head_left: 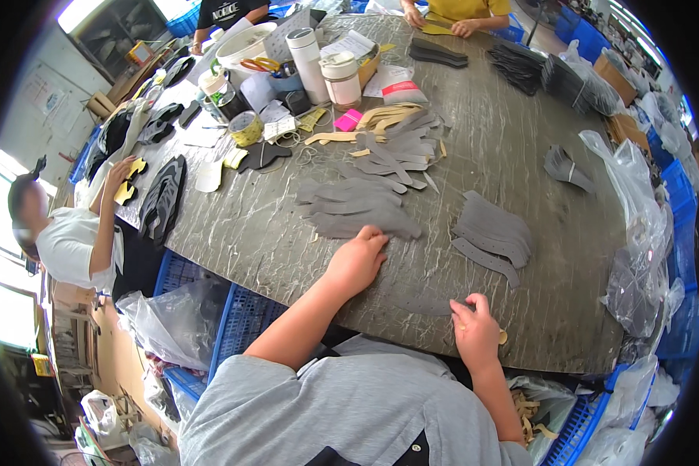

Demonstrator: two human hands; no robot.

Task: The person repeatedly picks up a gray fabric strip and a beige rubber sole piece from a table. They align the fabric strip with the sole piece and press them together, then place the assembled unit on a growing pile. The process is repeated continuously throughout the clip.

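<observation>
Near the table's front edge, my right hand (476,330) is closed in a pinch at the right end of a dark grey curved strip (421,303) lying almost flat. A small tan scrap (503,337) shows beside that hand. My left hand (356,266) reaches farther in, its fingers curled on the front edge of a spread pile of grey strips (353,206); the fingertips are partly hidden. Right of it lies a fanned stack of grey strips (493,229) with small holes along them. Behind the pile are more loose grey strips (400,147) and tan strips (388,116).
Cups, a white flask (307,66), a tape roll (245,128) and orange-handled scissors (260,64) crowd the back left. A small grey bundle (568,169) lies right. Blue crates (248,314) and plastic bags (629,202) line the table. Co-workers sit left (78,233) and opposite.
</observation>
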